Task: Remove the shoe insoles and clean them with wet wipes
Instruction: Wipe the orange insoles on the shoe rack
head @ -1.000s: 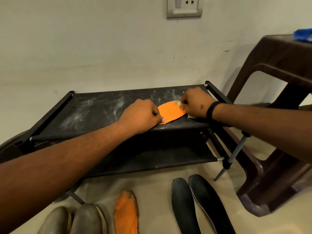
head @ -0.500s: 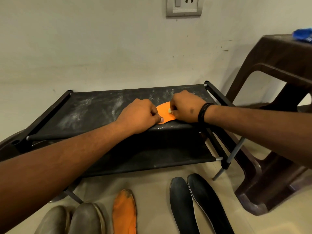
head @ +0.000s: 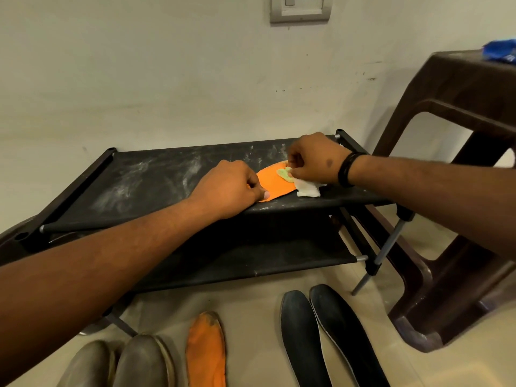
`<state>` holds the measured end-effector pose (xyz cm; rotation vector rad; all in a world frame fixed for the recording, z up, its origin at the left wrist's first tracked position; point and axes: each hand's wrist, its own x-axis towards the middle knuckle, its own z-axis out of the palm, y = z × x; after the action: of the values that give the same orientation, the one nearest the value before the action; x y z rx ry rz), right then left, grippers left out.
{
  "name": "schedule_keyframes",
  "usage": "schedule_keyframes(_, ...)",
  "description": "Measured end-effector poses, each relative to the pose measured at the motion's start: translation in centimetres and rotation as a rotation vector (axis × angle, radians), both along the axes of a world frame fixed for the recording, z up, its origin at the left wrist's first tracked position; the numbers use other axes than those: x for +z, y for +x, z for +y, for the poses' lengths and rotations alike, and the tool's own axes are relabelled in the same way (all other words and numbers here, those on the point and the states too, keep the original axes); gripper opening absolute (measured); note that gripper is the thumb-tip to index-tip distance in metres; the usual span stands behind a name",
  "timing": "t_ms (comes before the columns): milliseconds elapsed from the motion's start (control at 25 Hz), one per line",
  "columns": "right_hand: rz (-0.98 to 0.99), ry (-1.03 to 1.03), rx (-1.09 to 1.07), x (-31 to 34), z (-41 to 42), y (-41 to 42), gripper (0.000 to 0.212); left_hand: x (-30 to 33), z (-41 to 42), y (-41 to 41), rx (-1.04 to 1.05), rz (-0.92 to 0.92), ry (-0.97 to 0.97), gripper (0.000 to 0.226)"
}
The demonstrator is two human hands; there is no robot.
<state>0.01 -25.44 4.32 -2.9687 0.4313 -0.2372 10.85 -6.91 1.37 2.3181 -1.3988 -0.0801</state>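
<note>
An orange insole [head: 275,183] lies flat on the top shelf of a black shoe rack [head: 145,185]. My left hand [head: 229,188] presses down on its near end, fingers closed over the edge. My right hand [head: 312,160] is shut on a white wet wipe [head: 305,188], stained greenish where it meets the insole's far end. The part of the insole under both hands is hidden. On the floor lie a second, dirty orange insole [head: 206,350] and two black insoles [head: 329,336].
A pair of grey shoes [head: 122,364] stands at the bottom left. A brown plastic stool [head: 458,191] is right of the rack, with a blue packet [head: 501,51] on top. The wall with a socket [head: 300,8] is close behind the rack.
My right hand has slid the wipe from the middle of the insole back to its far right end, uncovering more orange and the white wipe. My left hand has stayed put.
</note>
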Motion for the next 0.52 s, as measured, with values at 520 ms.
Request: schedule_keyframes(520, 0.080, -0.057, -0.069, -0.5, 0.7, 0.2, 0.024, 0.0, -0.1, 0.0, -0.002, 0.011, -0.001, 0.024)
